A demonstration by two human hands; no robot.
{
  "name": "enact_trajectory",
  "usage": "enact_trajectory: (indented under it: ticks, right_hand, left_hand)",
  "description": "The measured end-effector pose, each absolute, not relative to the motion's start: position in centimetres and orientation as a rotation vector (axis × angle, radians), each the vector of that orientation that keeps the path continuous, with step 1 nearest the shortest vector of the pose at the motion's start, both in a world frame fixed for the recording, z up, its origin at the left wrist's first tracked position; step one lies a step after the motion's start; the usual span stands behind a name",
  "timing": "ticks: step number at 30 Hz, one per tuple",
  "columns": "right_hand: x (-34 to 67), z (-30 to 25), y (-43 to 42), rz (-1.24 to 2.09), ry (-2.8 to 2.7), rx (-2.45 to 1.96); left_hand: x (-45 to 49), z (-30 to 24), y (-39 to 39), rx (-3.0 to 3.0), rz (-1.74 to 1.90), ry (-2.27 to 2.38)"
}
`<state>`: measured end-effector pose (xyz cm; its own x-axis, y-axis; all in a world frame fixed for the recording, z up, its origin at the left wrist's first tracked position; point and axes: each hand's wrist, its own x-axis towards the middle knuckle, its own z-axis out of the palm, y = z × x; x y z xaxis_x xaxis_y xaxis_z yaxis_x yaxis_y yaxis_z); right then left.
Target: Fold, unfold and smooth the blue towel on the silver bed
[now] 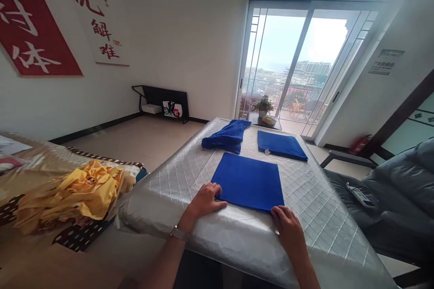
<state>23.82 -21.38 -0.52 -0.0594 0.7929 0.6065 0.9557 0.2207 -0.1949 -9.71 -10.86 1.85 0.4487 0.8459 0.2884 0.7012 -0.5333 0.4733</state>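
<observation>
A folded blue towel lies flat on the silver quilted table cover right in front of me. My left hand rests at its near left corner, fingers curled onto the edge. My right hand sits at the near right corner, fingertips touching the towel's edge. Behind it a second folded blue towel lies flat at the back right. A crumpled, unfolded blue towel lies at the back left.
A bed with a patterned cover and a heap of yellow cloth stands to the left. A dark grey massage chair with a remote is at the right. A glass balcony door is behind the table.
</observation>
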Motion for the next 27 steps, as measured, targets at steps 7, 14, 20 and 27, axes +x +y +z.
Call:
enact_trajectory:
  ticks: [7, 14, 20, 27]
  right_hand:
    - [23.29, -0.85, -22.2, -0.486, -1.84, -1.675]
    - [23.52, -0.64, -22.18, -0.479, -1.847, -1.614]
    - [23.61, -1.3, -21.74, -0.506, -1.809, -1.511]
    - [24.16, -0.85, -21.63, -0.491, -1.843, -1.466]
  left_hand:
    - [-9.53, 1.46, -10.92, 2.459, 0.747, 1.352]
    - [-9.33, 1.63, -11.29, 2.522, 0.789, 1.358]
    - [-9.33, 1.68, -11.39, 2.53, 0.818, 1.359]
    - [-9.52, 1.5, -11.45, 2.487, 0.822, 1.362]
